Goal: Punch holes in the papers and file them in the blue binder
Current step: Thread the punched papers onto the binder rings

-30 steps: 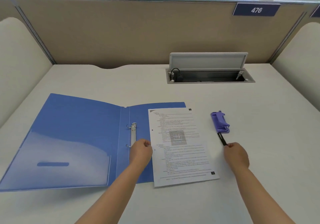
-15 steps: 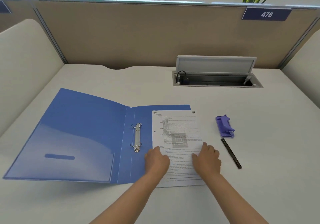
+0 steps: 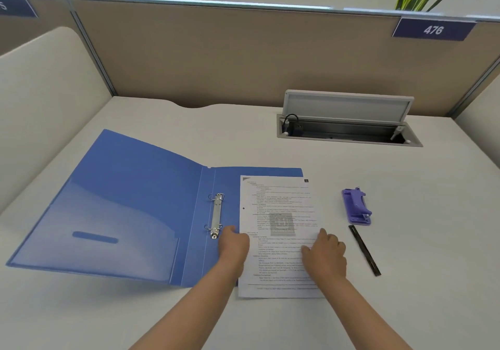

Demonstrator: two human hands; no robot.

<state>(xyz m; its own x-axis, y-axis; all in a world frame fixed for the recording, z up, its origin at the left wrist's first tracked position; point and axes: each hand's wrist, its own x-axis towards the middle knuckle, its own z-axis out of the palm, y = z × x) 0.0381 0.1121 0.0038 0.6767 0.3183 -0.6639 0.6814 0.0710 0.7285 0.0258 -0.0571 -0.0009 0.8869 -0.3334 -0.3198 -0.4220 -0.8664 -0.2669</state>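
Note:
The blue binder (image 3: pixel 130 209) lies open on the desk, its two metal rings (image 3: pixel 215 214) on the spine. A thin stack of printed papers (image 3: pixel 278 209) rests on the binder's right flap, with a punched hole near its left edge. My left hand (image 3: pixel 234 244) grips the papers' left edge with curled fingers, just beside the lower ring. My right hand (image 3: pixel 326 255) rests flat on the lower right part of the papers. The purple hole punch (image 3: pixel 356 205) stands to the right of the papers, untouched.
A black strip (image 3: pixel 364 250) lies on the desk below the punch, right of my right hand. An open cable tray (image 3: pixel 349 133) is sunk into the desk at the back. Beige partitions (image 3: pixel 216 60) wall the desk on three sides.
My right hand let go of the black strip and moved left onto the papers. The tilted papers now lie straighter along the binder. My left hand stayed at their left edge.

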